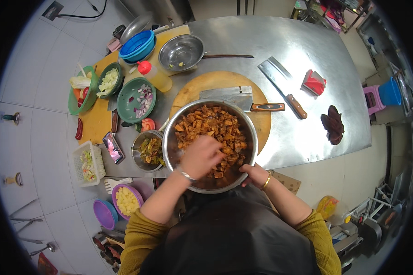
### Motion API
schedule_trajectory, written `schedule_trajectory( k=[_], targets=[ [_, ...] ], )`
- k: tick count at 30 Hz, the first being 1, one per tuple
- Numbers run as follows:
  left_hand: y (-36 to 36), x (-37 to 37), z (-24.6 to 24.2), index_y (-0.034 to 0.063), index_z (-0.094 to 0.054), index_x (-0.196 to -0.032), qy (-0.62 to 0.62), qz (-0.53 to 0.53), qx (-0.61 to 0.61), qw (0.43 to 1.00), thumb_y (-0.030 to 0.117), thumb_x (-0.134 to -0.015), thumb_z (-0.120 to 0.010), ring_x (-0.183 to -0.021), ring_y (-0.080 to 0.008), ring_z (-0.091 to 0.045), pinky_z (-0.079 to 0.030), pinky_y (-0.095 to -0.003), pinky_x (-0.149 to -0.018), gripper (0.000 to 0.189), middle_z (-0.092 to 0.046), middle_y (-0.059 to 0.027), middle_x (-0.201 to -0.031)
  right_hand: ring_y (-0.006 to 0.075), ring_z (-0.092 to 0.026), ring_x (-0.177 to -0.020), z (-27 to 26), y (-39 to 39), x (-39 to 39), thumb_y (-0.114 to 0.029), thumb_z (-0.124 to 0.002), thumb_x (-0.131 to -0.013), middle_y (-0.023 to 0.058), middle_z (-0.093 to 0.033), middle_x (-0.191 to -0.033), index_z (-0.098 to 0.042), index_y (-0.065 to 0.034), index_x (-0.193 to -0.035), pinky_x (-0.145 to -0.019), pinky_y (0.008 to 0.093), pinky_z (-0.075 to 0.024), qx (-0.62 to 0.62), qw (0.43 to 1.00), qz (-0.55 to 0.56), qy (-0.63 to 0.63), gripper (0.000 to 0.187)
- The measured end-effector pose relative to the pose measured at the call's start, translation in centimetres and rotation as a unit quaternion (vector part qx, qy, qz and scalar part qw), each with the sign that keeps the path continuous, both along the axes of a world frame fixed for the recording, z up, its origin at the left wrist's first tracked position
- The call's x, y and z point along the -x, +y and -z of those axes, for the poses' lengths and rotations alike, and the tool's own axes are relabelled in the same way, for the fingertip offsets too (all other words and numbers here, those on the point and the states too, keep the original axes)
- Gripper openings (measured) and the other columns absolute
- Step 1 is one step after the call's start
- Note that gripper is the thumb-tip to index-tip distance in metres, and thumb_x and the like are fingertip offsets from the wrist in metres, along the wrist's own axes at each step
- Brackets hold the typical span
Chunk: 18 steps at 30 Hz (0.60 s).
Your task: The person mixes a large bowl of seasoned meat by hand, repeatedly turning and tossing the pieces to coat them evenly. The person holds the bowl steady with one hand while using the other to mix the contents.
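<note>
A large stainless-steel bowl (171,141) sits tilted toward me at the table's near edge, overlapping a round wooden chopping board (189,86). Browned, sauced diced pieces (227,129) of food, probably meat, fill much of it. Inside the bowl, my left hand (201,156) is over the pieces, blurred, its fingers curled; whether it holds any is hidden. My right hand (256,175) grips the near right rim, thumb on top. On the board behind the bowl lies a cleaver (227,95), its handle pointing right. A smaller steel bowl (136,160) of cooked greens stands just left.
Left are a green bowl (124,103) of chopped red onion, an oil squeeze bottle (160,79), a phone (113,147) and a white basket (98,161). Another cleaver (278,82), a red-and-white box (314,82) and a dark cloth-like item (333,125) lie right on the steel table (227,37).
</note>
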State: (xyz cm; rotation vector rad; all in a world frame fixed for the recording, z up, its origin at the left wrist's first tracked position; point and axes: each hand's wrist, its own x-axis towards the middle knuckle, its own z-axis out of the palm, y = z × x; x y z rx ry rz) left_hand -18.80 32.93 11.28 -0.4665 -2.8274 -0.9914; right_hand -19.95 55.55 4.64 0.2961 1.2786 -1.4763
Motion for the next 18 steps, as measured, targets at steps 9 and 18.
schedule_trajectory(
  k=[9,18],
  targets=[
    [5.8,2.6,2.8,0.0064,-0.058,-0.079,0.023,0.035,0.173,0.984,0.016,-0.07,-0.067,-0.072,-0.0236,-0.055,-0.044,-0.0342,-0.063,0.016,-0.052,-0.0075,-0.073,0.018,-0.06,-0.057,-0.7,-0.1,-0.1,-0.018,-0.045,-0.084,0.0117,-0.063,-0.075,-0.053,0.0017,-0.099,-0.045,0.0273,-0.0489,0.004,1.0,0.004,0.02,0.026],
    [-4.8,-2.7,0.9,0.0029,-0.06,-0.086,-0.148,-0.247,-0.344,0.894,0.002,-0.08,-0.062,-0.068,-0.005,-0.053,-0.043,-0.0187,-0.059,0.007,-0.059,0.0015,-0.078,0.0164,-0.059,-0.057,-1.3,0.0,0.4,-0.017,-0.047,-0.082,0.01,-0.063,-0.075,-0.054,0.0016,-0.097,-0.045,0.0269,-0.0479,0.015,0.999,-0.016,0.028,0.025]
  ],
)
